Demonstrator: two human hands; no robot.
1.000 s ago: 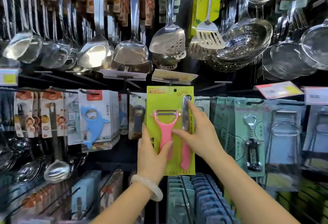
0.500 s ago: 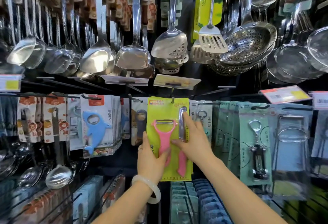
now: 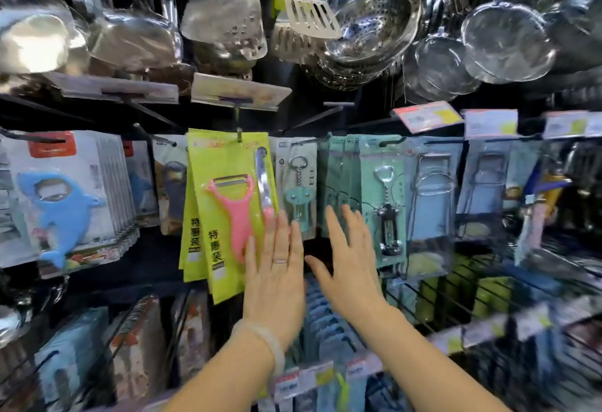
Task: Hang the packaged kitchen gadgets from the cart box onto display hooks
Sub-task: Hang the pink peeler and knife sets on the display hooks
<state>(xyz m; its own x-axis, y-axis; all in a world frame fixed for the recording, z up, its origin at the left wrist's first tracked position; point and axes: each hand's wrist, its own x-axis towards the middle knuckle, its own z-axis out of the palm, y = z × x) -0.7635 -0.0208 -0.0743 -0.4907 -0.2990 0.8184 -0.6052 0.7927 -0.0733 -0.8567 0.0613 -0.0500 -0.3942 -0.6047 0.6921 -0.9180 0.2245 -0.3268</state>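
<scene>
Both the left hand (image 3: 275, 276) and right hand (image 3: 350, 268) have released the hooked peeler pack (image 3: 228, 212), fingers straight and apart.

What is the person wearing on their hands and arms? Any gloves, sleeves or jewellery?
No gloves and no sleeves in view: both forearms are bare up to the picture's edge. The left hand has a thin band ring on one of its fingers and a pale, translucent bangle round the wrist. The right hand shows nothing worn on it.
</scene>
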